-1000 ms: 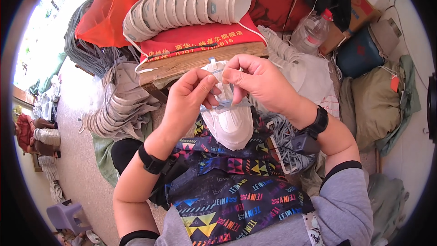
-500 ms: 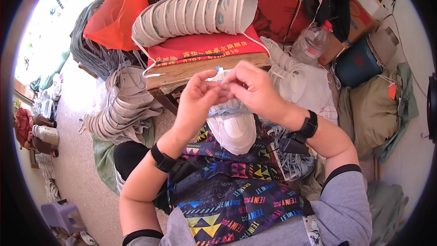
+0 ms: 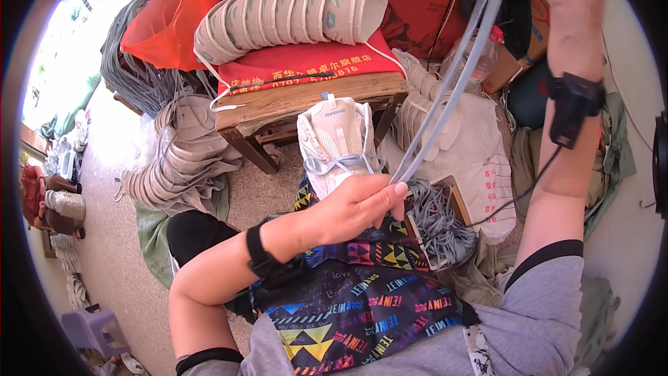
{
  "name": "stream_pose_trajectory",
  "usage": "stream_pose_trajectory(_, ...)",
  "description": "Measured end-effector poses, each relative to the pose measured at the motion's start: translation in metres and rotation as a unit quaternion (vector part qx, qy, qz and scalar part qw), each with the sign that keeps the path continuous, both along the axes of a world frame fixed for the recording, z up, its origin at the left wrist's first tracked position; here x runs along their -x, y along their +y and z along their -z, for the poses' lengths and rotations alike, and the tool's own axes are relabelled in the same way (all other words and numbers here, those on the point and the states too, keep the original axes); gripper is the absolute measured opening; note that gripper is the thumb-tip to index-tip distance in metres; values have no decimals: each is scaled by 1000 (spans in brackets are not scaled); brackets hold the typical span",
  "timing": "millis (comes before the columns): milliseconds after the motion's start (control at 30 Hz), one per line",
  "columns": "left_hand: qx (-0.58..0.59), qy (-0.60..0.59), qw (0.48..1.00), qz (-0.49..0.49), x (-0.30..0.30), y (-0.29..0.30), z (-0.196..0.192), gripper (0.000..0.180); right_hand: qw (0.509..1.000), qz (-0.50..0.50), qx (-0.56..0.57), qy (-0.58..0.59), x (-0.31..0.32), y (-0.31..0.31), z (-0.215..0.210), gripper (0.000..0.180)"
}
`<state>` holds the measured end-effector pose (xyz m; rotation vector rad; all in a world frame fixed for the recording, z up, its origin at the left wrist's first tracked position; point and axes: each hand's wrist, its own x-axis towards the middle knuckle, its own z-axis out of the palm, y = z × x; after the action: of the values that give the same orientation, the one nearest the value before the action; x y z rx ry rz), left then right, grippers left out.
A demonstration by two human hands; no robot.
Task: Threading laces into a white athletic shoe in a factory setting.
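A white and beige shoe upper (image 3: 341, 125) lies over my lap, with a loop of grey-blue lace crossing its front. My left hand (image 3: 365, 205) covers its lower part and is closed on a pale grey shoelace (image 3: 445, 90) by the thumb and fingers. The lace runs up as two strands, stretched long, and leaves the picture at the top. My right hand (image 3: 574, 3) is raised high at the upper right. It is blurred and cut off by the picture's edge, so its fingers do not show.
Nested shoe uppers (image 3: 292, 21) lie on a red cloth over a wooden stool (image 3: 278, 110). A box of grey laces (image 3: 442, 233) sits right of my lap. Further stacked uppers (image 3: 184, 146) stand on the floor at left. A clear bottle (image 3: 476, 59) is at the back right.
My hands were together over the shoe upper. The right has swung up and far right; the left has come down beside the upper, with long lace strands now drawn upward from it.
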<state>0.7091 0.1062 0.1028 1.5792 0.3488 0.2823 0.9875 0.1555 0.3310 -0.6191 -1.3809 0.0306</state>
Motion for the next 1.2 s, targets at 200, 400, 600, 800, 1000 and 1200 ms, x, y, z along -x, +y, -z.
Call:
stream_pose_trajectory(200,-97,-101,976,-164,25,36,-90,50,897,182,279,-290,3,-2,145,16)
stream_pose_trajectory(400,4,-111,965,-238,16,50,-66,49,816,-85,448,-356,80,-71,249,15)
stream_pose_trajectory(600,-17,-94,960,-265,10,45,-70,46,761,-178,541,-311,77,-65,264,18)
stream_pose_trajectory(800,-9,-91,961,-262,9,45,-68,46,726,-196,646,-131,64,-51,284,22)
stream_pose_trajectory(1000,4,-137,960,-245,9,44,-82,45,688,-217,692,24,70,-58,294,23)
stream_pose_trajectory(1200,15,-157,965,-210,4,38,-99,45,853,70,478,-200,109,-91,279,28)
